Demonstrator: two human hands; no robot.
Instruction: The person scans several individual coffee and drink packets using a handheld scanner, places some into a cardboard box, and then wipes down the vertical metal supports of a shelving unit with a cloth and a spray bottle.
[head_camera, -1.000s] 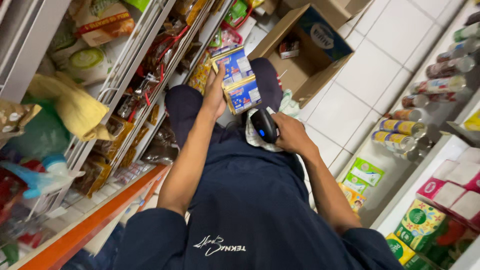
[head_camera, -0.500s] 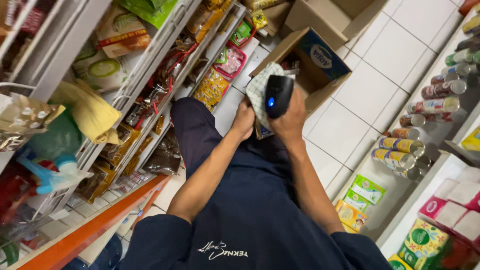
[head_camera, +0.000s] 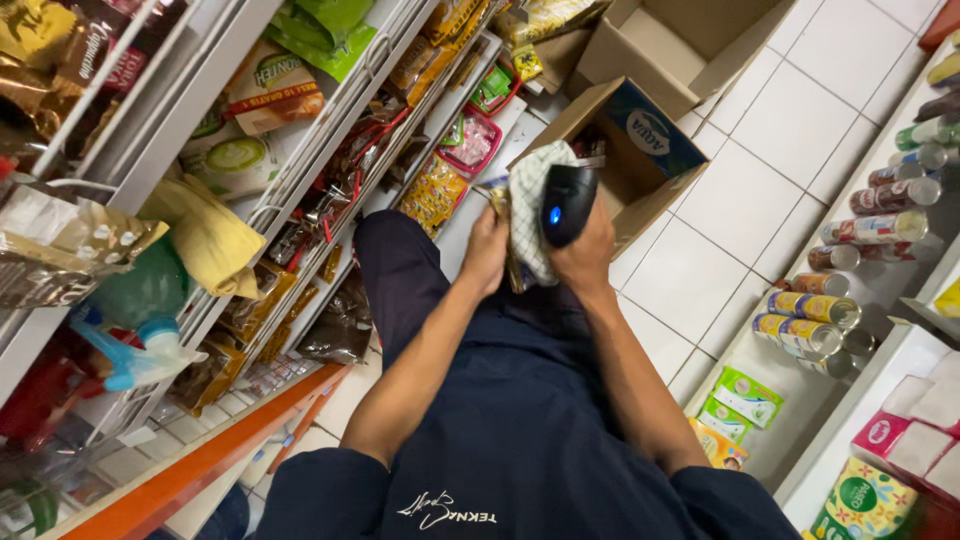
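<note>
**Scanner and cloth in right hand, left hand on packet, shop aisle**

Right hand (head_camera: 590, 245) is closed around a black scanner (head_camera: 566, 203) (blue light lit on its back) and pins a checked cloth (head_camera: 530, 215) under it. Left hand (head_camera: 487, 250) sits just beside, fingers curled on a small yellowish packet (head_camera: 503, 215) wedged between the two hands; how firm that grip is, cannot tell. Both hands are raised in front of the dark blue trousers (head_camera: 400, 270), over the floor.

Room: narrow aisle. Shelves (head_camera: 330, 110) crowd the left edge, close to the left arm; a white shelf (head_camera: 860, 400) closes the right side. White tiled floor (head_camera: 770, 130) is open to the right of the hands. An open cardboard box (head_camera: 650, 140) with a blue side panel stands just beyond the hands, a second open box (head_camera: 680, 40) behind it.

Packages: left shelves hold snack bags, orange and yellow ones (head_camera: 432, 190) low down, a pink pack (head_camera: 470, 140) above them, green bags (head_camera: 330, 25) at top. A yellow cloth (head_camera: 205, 235) hangs off the rack. Right shelf has cans (head_camera: 810, 330) lying on their sides, bottles (head_camera: 900, 190) further up, green-white cartons (head_camera: 745, 395) below.
</note>
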